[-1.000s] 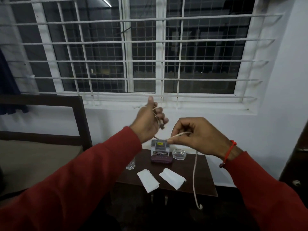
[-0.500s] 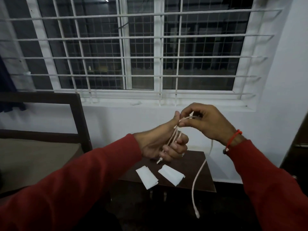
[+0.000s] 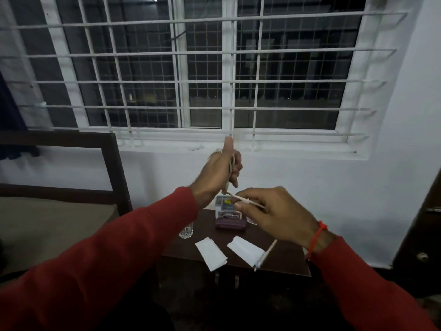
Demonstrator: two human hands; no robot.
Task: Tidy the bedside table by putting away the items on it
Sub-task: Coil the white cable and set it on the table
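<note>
A white cable (image 3: 267,253) is being wound in the air above the dark bedside table (image 3: 284,259). My left hand (image 3: 220,172) is raised with the thumb up and grips several coils of the cable. Lower and to the right, my right hand (image 3: 274,213) pinches the cable's loose length, whose short tail hangs below it. On the table lie two folded white papers (image 3: 211,253), a drinking glass (image 3: 186,231) at the left, and a small clear box (image 3: 226,206) on top of a dark case (image 3: 230,224). A clear dish is mostly hidden behind my right hand.
A dark bed frame (image 3: 112,168) and mattress stand left of the table. A barred window (image 3: 205,80) fills the wall behind. A dark door (image 3: 424,230) is at the right edge. The floor below is dark.
My left hand has risen and turned thumb up with more coils on it. My right hand has dropped lower and pulled the cable along. The hanging tail is much shorter.
</note>
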